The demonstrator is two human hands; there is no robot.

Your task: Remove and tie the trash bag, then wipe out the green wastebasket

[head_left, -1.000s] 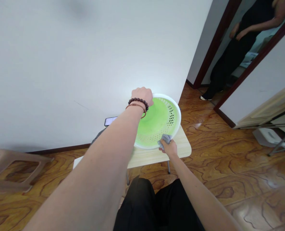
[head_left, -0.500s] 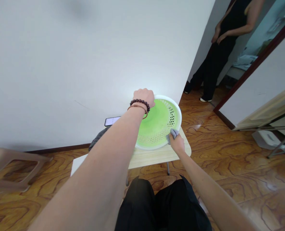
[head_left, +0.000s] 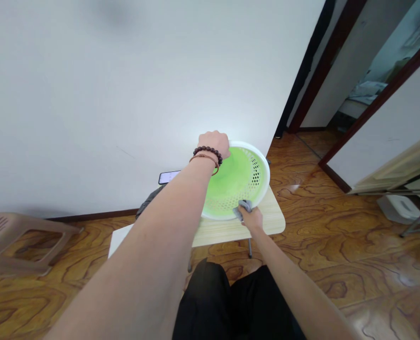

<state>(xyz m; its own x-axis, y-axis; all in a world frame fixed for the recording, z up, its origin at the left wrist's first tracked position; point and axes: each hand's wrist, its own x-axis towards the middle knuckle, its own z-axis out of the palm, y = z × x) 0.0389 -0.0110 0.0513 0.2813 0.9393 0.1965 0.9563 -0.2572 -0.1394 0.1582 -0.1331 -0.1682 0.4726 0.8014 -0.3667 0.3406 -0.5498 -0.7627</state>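
A round colander [head_left: 231, 186], green inside with a white rim and rows of holes, is tilted over a small pale wood-topped table [head_left: 271, 215]. My left hand [head_left: 214, 141], a beaded bracelet and a cord at its wrist, is closed around the colander's far rim. Its fingertips are hidden behind the wrist. At the near right of the rim, my right hand [head_left: 251, 218] is closed on a grey cloth [head_left: 243, 208], which it presses against the colander's edge.
A phone [head_left: 168, 177] and some dark grey fabric [head_left: 149, 200] lie by the wall, left of the colander. A beige plastic stool [head_left: 25, 241] stands at far left. On the right are a doorway and a white bin-like box [head_left: 399, 208] on the wooden floor.
My right hand has slid the cloth leftward along the colander's near rim. My left hand keeps its place on the rim. The person at the doorway has moved mostly out of sight.
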